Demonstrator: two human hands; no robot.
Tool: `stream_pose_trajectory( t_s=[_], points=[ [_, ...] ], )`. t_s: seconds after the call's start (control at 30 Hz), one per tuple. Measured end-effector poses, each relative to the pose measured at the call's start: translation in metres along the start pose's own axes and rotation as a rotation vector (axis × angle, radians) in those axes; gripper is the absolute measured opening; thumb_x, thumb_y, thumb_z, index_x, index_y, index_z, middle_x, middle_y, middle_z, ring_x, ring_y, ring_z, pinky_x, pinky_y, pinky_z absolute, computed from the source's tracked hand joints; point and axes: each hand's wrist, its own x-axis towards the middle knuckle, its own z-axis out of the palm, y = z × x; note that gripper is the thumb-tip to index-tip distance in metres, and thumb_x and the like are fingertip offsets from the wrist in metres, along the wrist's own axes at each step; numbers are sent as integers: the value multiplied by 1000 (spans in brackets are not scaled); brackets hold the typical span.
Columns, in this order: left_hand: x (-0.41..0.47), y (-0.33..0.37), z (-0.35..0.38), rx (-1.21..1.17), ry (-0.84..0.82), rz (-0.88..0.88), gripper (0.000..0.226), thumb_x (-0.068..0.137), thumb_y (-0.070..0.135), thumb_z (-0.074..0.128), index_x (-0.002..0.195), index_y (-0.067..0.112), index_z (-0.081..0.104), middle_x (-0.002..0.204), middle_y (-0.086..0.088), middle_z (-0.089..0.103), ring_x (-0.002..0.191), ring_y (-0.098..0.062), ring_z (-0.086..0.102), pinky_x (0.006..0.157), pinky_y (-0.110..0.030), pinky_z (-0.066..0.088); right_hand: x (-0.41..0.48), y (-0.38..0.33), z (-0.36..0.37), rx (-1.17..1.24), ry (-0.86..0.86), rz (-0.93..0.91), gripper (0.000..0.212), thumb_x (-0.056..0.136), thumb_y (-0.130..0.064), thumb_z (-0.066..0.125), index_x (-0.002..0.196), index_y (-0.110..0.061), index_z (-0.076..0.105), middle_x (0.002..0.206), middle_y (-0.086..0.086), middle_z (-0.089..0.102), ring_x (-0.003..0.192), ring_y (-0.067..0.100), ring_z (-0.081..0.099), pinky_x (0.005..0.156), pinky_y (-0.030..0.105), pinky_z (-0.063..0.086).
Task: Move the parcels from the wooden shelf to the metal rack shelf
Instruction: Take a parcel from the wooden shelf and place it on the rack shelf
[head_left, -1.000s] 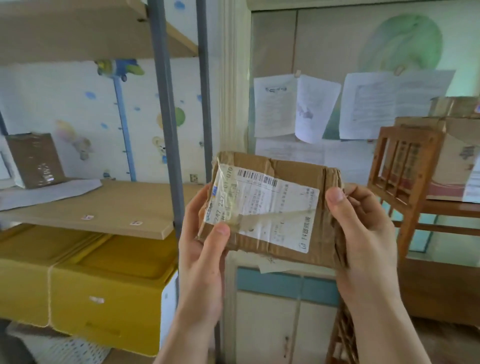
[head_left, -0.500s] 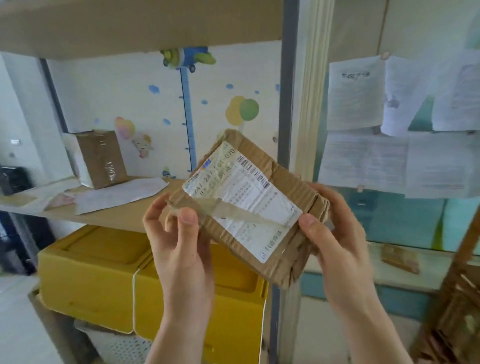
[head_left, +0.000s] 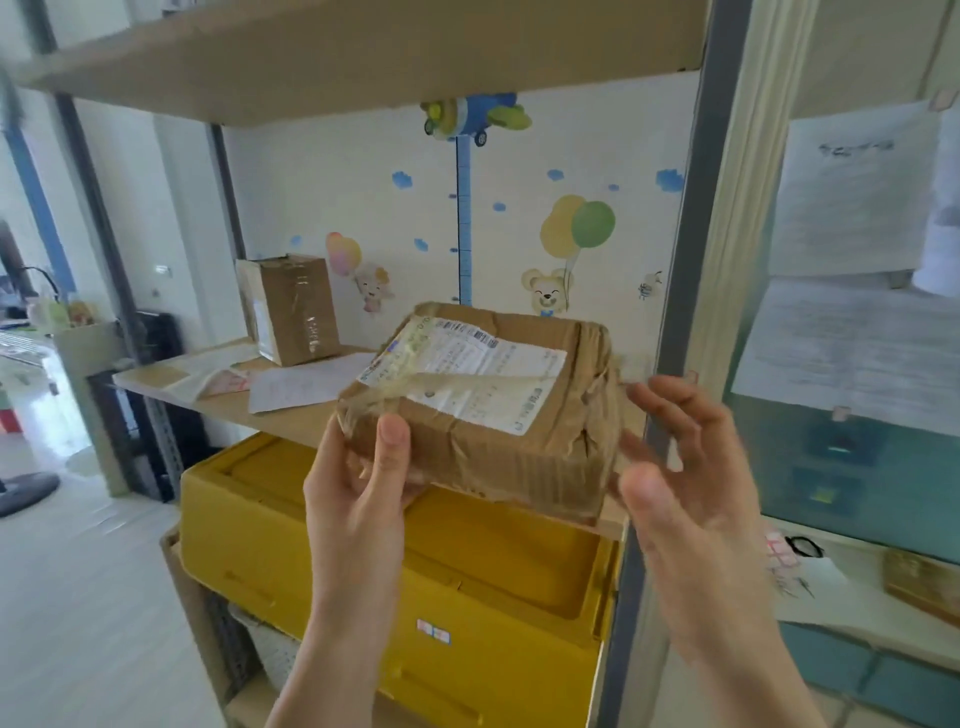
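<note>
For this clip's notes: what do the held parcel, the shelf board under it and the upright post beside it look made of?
Parcel: brown corrugated cardboard, creased and wrapped in glossy clear tape, with a white paper label.
Shelf board: pale, matte, wood-look surface, probably laminated board; the grain is too faint to be sure.
Post: smooth grey, thin and straight, likely painted metal.

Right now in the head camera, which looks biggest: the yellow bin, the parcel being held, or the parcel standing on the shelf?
1. yellow bin
2. held parcel, though it is nearer the camera
3. standing parcel, farther back
</note>
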Motion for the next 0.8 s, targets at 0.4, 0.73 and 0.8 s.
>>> stream_pose_trajectory(
  t_s=[0.4, 0.73, 0.8],
  points=[
    [95, -26, -42, 501, -148, 44, 36, 96, 51, 44, 104, 27, 70, 91, 2, 76, 90, -11, 73, 72, -24, 60, 60, 68, 24, -413, -38, -17, 76, 72, -59, 74, 138, -24, 58, 131, -12, 72, 127, 6, 65, 96, 40, 59],
    [203, -150, -60, 852, -308, -158, 15, 108, 21, 51, 110, 12, 62, 97, 1, 72, 99, -26, 72, 82, -43, 57, 134, 171, 54, -782, 73, 201, 53, 91, -26, 77, 140, -17, 60, 128, -8, 71, 121, 10, 66, 84, 3, 50],
    [210, -160, -58, 927, -312, -148, 18, 108, 20, 51, 117, 8, 60, 96, -2, 69, 93, -26, 68, 74, -36, 49, 139, 186, 58, -790, 99, 250, 53, 92, -25, 76, 141, -18, 59, 122, -14, 68, 118, 7, 65, 74, -2, 46]
  ],
)
